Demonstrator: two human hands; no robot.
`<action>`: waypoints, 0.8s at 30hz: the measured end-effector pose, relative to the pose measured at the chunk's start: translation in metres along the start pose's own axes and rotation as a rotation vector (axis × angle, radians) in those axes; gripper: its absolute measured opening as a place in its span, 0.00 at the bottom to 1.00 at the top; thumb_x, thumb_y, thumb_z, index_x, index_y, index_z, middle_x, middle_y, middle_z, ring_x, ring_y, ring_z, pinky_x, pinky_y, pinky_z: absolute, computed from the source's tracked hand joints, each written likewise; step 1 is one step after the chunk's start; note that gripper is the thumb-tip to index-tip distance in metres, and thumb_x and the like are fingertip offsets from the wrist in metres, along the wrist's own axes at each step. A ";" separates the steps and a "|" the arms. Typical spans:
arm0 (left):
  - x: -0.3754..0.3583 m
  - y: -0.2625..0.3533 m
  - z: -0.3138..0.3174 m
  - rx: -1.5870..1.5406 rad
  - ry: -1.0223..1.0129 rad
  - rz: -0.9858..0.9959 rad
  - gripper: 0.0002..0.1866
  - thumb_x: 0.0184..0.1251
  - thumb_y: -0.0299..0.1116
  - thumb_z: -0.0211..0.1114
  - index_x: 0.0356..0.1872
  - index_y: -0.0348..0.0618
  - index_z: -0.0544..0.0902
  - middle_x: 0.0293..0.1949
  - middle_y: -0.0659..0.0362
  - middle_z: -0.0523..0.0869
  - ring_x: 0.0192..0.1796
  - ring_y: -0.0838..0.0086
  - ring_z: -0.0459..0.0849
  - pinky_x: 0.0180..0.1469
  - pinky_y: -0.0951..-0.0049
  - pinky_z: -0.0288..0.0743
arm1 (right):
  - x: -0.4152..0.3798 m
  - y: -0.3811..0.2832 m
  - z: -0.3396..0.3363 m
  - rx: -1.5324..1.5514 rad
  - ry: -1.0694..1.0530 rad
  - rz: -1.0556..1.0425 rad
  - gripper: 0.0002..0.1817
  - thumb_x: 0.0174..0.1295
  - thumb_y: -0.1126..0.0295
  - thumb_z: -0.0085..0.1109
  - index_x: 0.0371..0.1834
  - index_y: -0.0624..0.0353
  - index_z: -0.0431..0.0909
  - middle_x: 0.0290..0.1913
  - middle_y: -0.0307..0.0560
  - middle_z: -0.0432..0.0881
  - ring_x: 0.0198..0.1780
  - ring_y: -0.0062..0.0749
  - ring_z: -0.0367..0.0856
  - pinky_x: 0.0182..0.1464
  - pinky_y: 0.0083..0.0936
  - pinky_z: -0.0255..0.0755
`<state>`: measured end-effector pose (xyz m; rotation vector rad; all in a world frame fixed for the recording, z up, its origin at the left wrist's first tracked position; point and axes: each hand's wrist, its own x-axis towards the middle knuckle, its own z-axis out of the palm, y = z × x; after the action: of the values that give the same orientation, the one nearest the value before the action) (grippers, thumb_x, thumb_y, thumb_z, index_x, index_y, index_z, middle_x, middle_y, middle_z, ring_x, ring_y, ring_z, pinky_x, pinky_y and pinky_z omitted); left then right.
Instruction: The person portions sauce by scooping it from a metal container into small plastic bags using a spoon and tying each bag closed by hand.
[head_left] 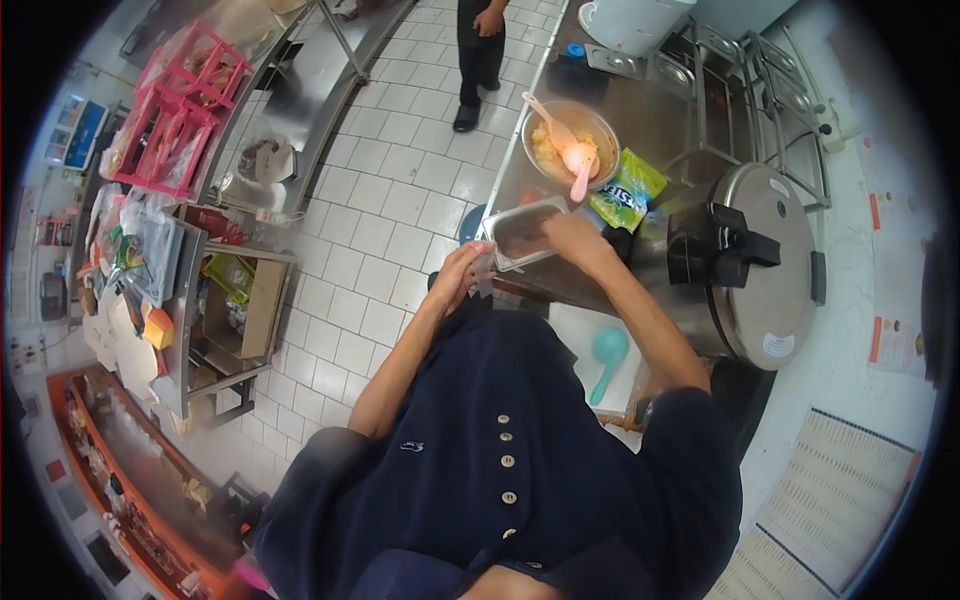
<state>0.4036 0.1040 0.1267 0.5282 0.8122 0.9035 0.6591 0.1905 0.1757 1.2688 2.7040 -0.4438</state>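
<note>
At the counter's edge, a metal tray (527, 228) holds something brownish-red. My right hand (577, 243) reaches over the tray's right side, its fingertips down inside and hidden. Beside the tray's left end, my left hand (460, 275) is closed on a thin clear plastic piece (483, 268). Behind the tray stands a metal bowl (543, 165) of yellowish food, with pink spoons (562, 135) lying in it. To the right of the bowl is a green packet (628, 190).
A large lidded metal pot (765, 265) stands at the right. A turquoise scoop (608, 362) lies on a white surface near my right forearm. Another person (480, 50) stands on the tiled floor ahead. Pink baskets (170, 140) and metal shelving are at the left.
</note>
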 end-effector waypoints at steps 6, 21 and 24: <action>-0.002 0.003 0.009 0.047 -0.008 -0.005 0.20 0.78 0.44 0.55 0.57 0.36 0.78 0.57 0.54 0.81 0.57 0.68 0.82 0.58 0.64 0.80 | -0.017 -0.015 -0.019 -0.091 -0.102 0.184 0.12 0.61 0.72 0.54 0.36 0.64 0.87 0.40 0.60 0.88 0.46 0.48 0.89 0.44 0.41 0.81; -0.004 0.007 0.014 0.020 -0.013 -0.007 0.20 0.79 0.41 0.55 0.59 0.36 0.77 0.57 0.54 0.81 0.59 0.71 0.81 0.60 0.64 0.80 | -0.006 -0.021 -0.019 0.333 -0.057 0.271 0.09 0.55 0.72 0.58 0.35 0.63 0.85 0.36 0.62 0.85 0.38 0.57 0.84 0.45 0.45 0.76; -0.005 0.007 0.015 0.036 -0.024 -0.008 0.19 0.79 0.41 0.55 0.59 0.36 0.77 0.57 0.55 0.81 0.59 0.71 0.81 0.60 0.65 0.79 | 0.005 -0.010 0.005 0.422 -0.149 0.049 0.09 0.53 0.73 0.57 0.33 0.63 0.86 0.34 0.59 0.87 0.40 0.51 0.87 0.44 0.41 0.78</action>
<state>0.4106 0.1024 0.1423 0.5656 0.8097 0.8753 0.6485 0.1868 0.1722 1.3237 2.5283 -1.1015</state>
